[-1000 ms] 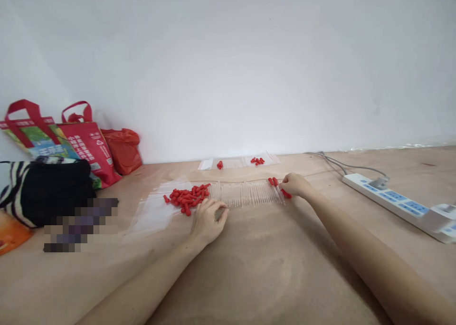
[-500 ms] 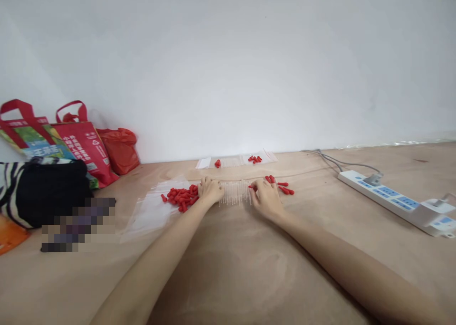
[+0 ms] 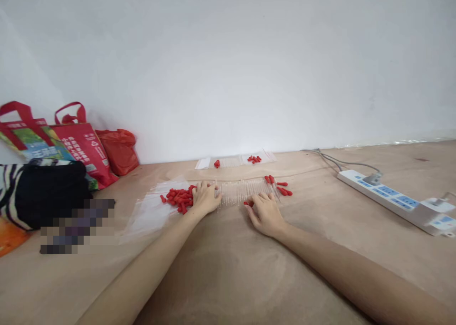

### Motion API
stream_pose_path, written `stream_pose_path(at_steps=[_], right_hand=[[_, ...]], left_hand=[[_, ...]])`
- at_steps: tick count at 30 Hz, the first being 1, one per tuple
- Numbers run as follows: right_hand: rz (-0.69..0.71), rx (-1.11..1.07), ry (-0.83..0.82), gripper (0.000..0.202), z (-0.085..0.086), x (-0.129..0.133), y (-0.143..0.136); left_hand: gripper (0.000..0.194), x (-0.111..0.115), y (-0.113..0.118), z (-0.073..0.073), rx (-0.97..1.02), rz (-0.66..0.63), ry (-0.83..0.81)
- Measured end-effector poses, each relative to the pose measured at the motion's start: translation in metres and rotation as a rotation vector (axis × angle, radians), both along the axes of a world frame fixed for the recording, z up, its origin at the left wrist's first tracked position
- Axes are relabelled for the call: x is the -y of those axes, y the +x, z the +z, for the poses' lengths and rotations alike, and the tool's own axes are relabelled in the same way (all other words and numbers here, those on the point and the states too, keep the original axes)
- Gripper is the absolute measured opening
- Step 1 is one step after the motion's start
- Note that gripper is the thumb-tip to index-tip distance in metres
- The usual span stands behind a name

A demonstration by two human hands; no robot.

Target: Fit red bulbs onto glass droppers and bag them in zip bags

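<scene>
A row of thin clear dropper tubes (image 3: 235,192) lies side by side on the wooden table. At its left end is my left hand (image 3: 205,197), fingers curled over one clear tube that sticks out a little below the others. My right hand (image 3: 265,215) rests just in front of the row's right part, thumb and fingers closed on a red rubber bulb (image 3: 248,203). Close to the left hand, a pile of red rubber bulbs (image 3: 181,199) lies partly on clear plastic bags (image 3: 147,213). Several finished-looking red bulbs (image 3: 284,191) lie at the row's right end.
Near the wall, a clear zip bag (image 3: 203,163) lies with red bulbs (image 3: 254,159) and tubes on it. A white power strip (image 3: 388,195) with grey cables is at right. Shopping bags (image 3: 89,149), a red plastic bag (image 3: 119,151) and black cloth (image 3: 53,189) stand at left.
My right hand has drawn back toward me from the row with the red bulb, uncovering the tubes there. My left hand has shifted slightly left and nearer.
</scene>
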State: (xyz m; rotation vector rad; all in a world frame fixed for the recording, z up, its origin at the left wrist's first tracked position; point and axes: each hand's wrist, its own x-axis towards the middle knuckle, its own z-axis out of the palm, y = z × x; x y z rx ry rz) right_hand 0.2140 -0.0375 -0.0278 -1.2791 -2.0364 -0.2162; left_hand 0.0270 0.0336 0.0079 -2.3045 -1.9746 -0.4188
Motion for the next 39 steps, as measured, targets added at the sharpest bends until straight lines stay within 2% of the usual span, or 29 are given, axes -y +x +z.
stream_pose_path(at_steps=[7,10,12,16,21,25,30,32,34,37,39], right_hand=[[-0.008,0.016,-0.002,0.008,-0.002,0.001,0.000],[0.003,0.028,0.008,0.008,-0.003,0.002,0.001],[0.010,0.030,0.012,0.007,-0.003,0.003,0.001],[0.000,0.034,0.007,0.007,-0.003,0.002,0.001],[0.001,0.041,0.018,0.007,-0.003,0.000,0.000],[0.000,0.034,0.021,0.008,-0.004,-0.001,0.001],[0.007,-0.045,0.021,0.011,-0.006,-0.003,0.002],[0.019,-0.073,0.015,0.011,-0.006,-0.004,0.001],[0.031,-0.082,-0.012,0.011,-0.007,-0.005,0.001],[0.078,-0.078,-0.067,0.010,-0.009,-0.007,0.001],[0.115,-0.077,-0.082,0.012,-0.010,-0.007,0.001]], left_hand=[[0.023,0.031,-0.018,-0.013,-0.008,-0.135,0.217],[0.028,0.041,-0.024,-0.020,0.013,-0.215,0.276],[0.024,0.046,-0.027,-0.023,0.007,-0.265,0.302],[0.019,0.054,-0.029,-0.022,-0.010,-0.324,0.362],[0.033,0.051,-0.025,-0.021,-0.069,-0.345,0.350],[0.027,0.051,-0.028,-0.023,-0.070,-0.377,0.330],[0.018,0.072,-0.042,-0.018,0.018,-0.516,0.361],[0.018,0.078,-0.045,-0.016,0.097,-0.495,0.364],[0.018,0.079,-0.045,-0.015,0.173,-0.401,0.301],[0.023,0.074,-0.040,-0.013,0.223,-0.251,0.082],[0.018,0.071,-0.037,-0.011,0.228,-0.208,-0.063]])
